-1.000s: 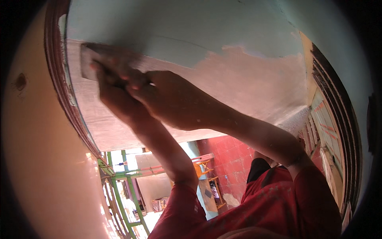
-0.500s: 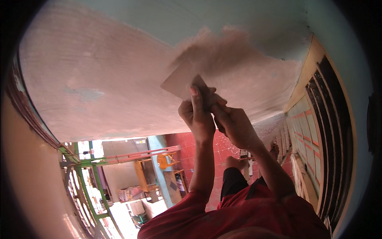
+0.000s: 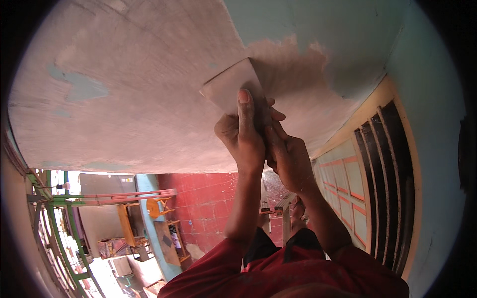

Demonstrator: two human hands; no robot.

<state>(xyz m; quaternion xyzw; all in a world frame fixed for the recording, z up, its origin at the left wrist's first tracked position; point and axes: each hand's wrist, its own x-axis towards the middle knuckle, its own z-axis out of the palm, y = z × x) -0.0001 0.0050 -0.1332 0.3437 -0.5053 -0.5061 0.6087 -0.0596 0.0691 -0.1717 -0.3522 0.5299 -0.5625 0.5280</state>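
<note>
My left hand (image 3: 247, 141) is closed around a scraper (image 3: 229, 88) with a wide, flat, pale blade, its thumb lying along the blade's face. My right hand (image 3: 290, 161) grips the same scraper lower down, just right of the left; its handle is mostly hidden by the fingers. The blade's far edge meets a large painted surface (image 3: 149, 109) in front of and above me; I cannot tell whether it is wall or ceiling. Most of that surface is bare and greyish-pink, with pale blue-green paint (image 3: 293, 22) at the upper right and small leftover patches (image 3: 87, 87) at the left.
A barred window (image 3: 385, 184) in a cream frame stands at the right. Red floor tiles (image 3: 198, 203) lie far below, and a wooden structure (image 3: 285, 213) shows by my legs. Green metal bars (image 3: 64, 238) and an orange stool (image 3: 156, 207) are at lower left.
My view has turned and shifted right, so the window and stool appear further left. The scraper has moved against the surface, its blade now sharper in view. Both hands keep their hold.
</note>
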